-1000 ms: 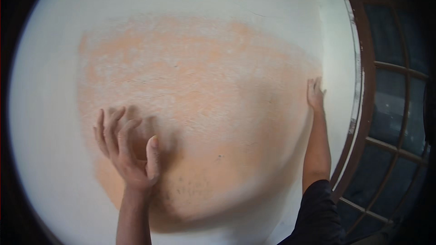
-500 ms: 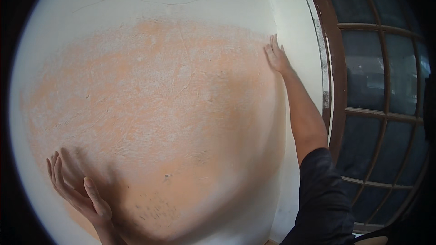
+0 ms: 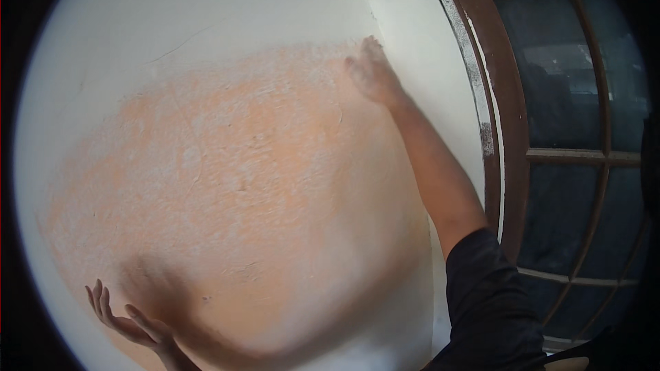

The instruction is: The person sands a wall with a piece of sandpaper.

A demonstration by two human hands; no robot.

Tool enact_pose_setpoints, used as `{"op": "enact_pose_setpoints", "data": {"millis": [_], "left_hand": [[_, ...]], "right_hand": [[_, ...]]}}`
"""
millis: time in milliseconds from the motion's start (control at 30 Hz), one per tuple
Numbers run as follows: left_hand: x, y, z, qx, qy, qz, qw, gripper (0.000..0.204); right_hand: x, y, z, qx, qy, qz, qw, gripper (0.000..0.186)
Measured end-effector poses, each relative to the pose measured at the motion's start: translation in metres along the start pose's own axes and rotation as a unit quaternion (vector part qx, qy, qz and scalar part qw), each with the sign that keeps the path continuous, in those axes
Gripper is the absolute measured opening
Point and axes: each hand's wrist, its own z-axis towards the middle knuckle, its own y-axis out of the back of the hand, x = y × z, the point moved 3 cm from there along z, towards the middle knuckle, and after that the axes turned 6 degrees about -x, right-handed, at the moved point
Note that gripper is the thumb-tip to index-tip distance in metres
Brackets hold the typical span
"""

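Note:
In front of me is a white wall (image 3: 227, 0) with a large worn patch (image 3: 247, 158) of orange and whitish, scuffed surface. My right hand (image 3: 375, 75) is at the patch's upper right edge, close to the wall corner, on an outstretched arm. Motion smears its fingers, so I cannot make out whether anything is under or in them. At the lower left, my left hand (image 3: 130, 323) is raised with its fingers apart and nothing in it. A dark shadow of it falls on the patch beside it.
On the right, past a narrow white strip of wall (image 3: 412, 48), runs a brown wooden frame (image 3: 505, 96) with dark glass panes (image 3: 553, 82). A thin crack (image 3: 182, 45) marks the white wall above the patch. My arm's shadow crosses the lower wall.
The view has shifted and tilted. My right hand has gone from fingers stretched flat on the wall to a blur, still near the corner. My left hand sits lower in view, still open.

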Motion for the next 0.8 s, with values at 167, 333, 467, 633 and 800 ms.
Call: {"op": "enact_pose_setpoints", "data": {"millis": [167, 333, 467, 633, 800], "left_hand": [[-0.076, -0.030, -0.011, -0.017, 0.043, -0.108, 0.993, 0.051], [-0.114, -0.075, -0.013, -0.003, 0.029, -0.141, 0.990, 0.057], [-0.109, -0.063, -0.012, -0.036, 0.019, -0.025, 0.999, 0.065], [-0.110, -0.076, -0.015, -0.012, 0.040, -0.014, 0.999, 0.067], [-0.102, -0.070, -0.016, -0.033, 0.059, -0.005, 0.998, 0.066]], "right_hand": [[0.012, 0.012, -0.042, 0.012, 0.102, 0.025, 0.994, 0.104], [-0.031, 0.017, 0.031, 0.020, -0.043, 0.073, 0.996, 0.112], [-0.001, 0.003, -0.006, 0.057, -0.072, 0.049, 0.995, 0.113], [-0.040, 0.013, -0.031, 0.042, -0.014, 0.096, 0.994, 0.114], [0.052, 0.000, -0.005, 0.049, 0.059, 0.109, 0.991, 0.107]]}}
